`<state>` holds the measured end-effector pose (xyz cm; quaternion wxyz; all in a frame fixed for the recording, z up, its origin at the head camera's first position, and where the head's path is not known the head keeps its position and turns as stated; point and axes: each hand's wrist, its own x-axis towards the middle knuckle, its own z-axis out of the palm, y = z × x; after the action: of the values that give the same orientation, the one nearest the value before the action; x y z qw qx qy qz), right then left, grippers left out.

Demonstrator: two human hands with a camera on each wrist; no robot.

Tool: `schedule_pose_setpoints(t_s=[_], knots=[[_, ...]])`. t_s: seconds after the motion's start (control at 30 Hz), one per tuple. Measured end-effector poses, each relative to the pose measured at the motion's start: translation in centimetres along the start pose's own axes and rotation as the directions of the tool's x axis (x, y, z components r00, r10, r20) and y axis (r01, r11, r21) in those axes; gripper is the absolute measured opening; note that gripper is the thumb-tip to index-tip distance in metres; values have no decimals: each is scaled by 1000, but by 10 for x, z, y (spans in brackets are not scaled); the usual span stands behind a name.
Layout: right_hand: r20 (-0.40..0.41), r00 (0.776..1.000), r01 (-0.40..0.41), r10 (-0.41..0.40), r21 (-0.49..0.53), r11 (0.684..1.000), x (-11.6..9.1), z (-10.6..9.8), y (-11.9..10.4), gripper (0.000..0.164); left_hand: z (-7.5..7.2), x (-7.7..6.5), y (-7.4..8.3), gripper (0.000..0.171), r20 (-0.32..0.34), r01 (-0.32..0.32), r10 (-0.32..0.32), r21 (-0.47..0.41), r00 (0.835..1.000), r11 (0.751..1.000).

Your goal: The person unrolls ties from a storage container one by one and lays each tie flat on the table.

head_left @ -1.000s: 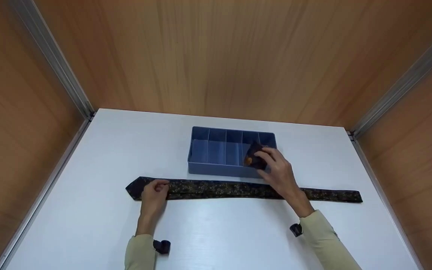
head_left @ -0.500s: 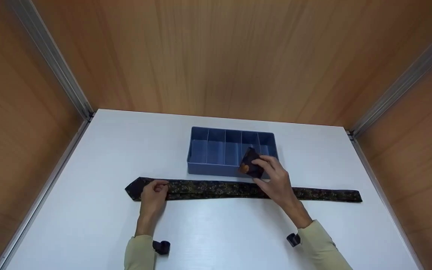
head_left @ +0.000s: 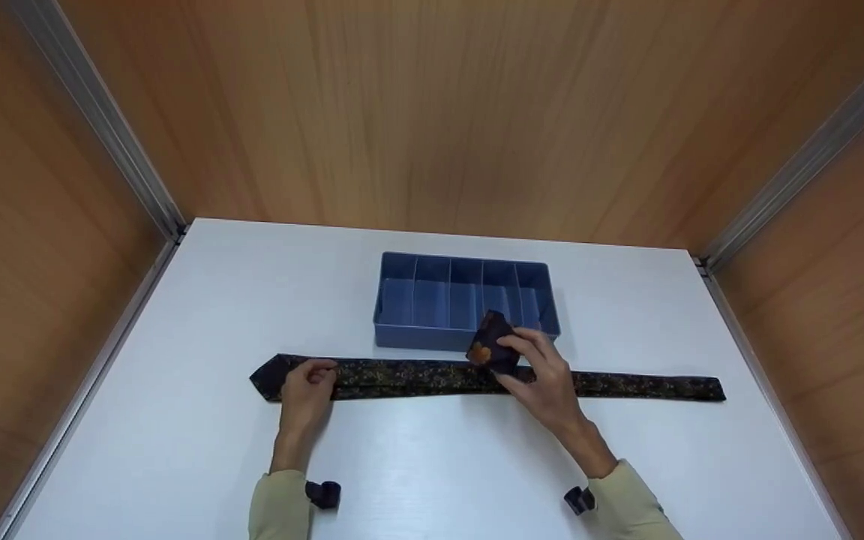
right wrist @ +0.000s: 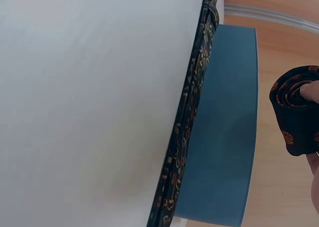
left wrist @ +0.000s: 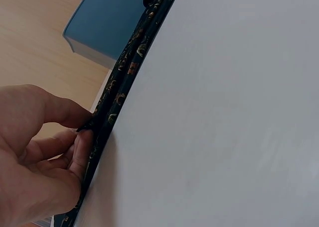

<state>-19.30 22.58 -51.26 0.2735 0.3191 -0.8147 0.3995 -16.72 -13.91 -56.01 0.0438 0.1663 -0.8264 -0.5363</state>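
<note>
A dark patterned necktie (head_left: pixel 417 378) lies stretched flat across the white table, its pointed wide end at the left. Near that end my left hand (head_left: pixel 307 397) pinches the tie's edge between thumb and fingertips, as the left wrist view shows. My right hand (head_left: pixel 548 390) grips a second necktie (head_left: pixel 490 346), rolled into a tight coil with an orange flower on it. The coil (right wrist: pixel 295 125) is held above the flat tie, in front of the blue box; its spiral end shows in the right wrist view.
Just behind the flat tie stands a blue box (head_left: pixel 421 337) divided into several compartments. Wooden panels (head_left: pixel 432 120) with metal corner posts enclose the white table (head_left: pixel 432 465) at the back and sides.
My right hand has drawn the rolled necktie out from over the box, toward me and slightly left. My left hand stays at the flat tie's wide end.
</note>
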Motion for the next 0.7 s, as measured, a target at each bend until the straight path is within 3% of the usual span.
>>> schedule_pose_setpoints(t_s=[0.7], knots=[[-42, 999, -29, 35, 141, 990, -13, 28, -28, 57, 0, 0, 1, 20, 29, 25, -24, -8, 999, 1000]])
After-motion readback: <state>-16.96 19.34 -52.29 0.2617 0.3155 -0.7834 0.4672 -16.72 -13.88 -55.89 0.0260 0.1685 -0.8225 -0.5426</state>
